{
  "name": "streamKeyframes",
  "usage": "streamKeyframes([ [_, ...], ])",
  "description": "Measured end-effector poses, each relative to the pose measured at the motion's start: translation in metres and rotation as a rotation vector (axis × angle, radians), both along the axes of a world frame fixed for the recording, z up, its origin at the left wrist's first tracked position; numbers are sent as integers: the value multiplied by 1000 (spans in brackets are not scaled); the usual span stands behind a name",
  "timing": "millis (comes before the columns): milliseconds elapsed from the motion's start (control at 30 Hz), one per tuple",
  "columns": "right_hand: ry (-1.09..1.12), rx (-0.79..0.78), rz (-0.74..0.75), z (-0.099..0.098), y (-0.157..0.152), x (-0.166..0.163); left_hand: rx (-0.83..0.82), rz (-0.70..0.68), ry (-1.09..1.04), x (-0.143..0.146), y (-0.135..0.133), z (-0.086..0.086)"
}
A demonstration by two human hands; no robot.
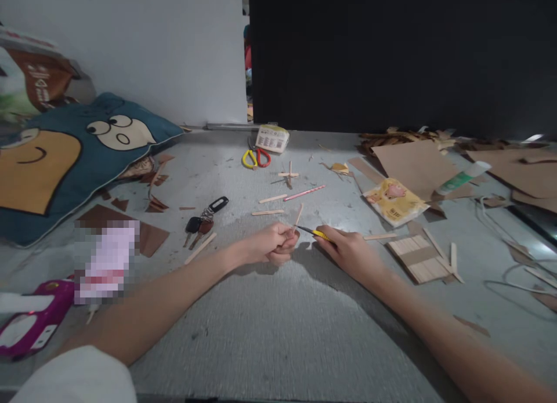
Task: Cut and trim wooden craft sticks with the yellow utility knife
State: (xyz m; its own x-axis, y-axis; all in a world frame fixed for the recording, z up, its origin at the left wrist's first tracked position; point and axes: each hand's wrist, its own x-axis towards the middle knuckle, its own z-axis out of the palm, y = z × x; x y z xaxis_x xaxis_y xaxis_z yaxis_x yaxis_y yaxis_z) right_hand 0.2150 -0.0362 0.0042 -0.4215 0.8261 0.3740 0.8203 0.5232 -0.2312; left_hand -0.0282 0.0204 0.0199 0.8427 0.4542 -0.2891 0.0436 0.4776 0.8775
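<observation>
My left hand (pixel 281 243) is closed around a wooden craft stick (pixel 300 212), whose pale end sticks up past the fingers. From the right, my right hand (pixel 346 249) grips a yellow and black utility knife (pixel 321 235). Its dark, narrow tip reaches the stick close to my left fingertips; whether it touches the wood I cannot tell. Beyond my hands lie two loose craft sticks (pixel 267 212) and a red-striped pencil (pixel 304 193). Farther back, a small cross-shaped piece made of sticks (pixel 289 174) stands on the table.
A banded bundle of craft sticks (pixel 420 258) lies right of my right hand. Near it are a tissue pack (pixel 395 201), a glue stick (pixel 463 178) and cardboard (pixel 409 165). Scissors (pixel 256 158) lie at the back. Keys (pixel 202 223) and a blue cushion (pixel 87 153) are left.
</observation>
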Motion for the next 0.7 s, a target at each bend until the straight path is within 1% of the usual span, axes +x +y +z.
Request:
streamKeyframes([
  [200,-50,10,12,1,2,0,2,-13,36,2,0,-1],
  [400,-55,32,11,0,6,-4,-5,64,51,8,-1,-1],
  [467,-65,41,11,0,7,-4,-24,67,21,8,0,-2],
  [600,-62,69,36,1,10,-2,-63,4,-93,4,1,-6],
  [700,-50,77,62,-1,11,0,-66,-8,-156,2,-1,-7],
])
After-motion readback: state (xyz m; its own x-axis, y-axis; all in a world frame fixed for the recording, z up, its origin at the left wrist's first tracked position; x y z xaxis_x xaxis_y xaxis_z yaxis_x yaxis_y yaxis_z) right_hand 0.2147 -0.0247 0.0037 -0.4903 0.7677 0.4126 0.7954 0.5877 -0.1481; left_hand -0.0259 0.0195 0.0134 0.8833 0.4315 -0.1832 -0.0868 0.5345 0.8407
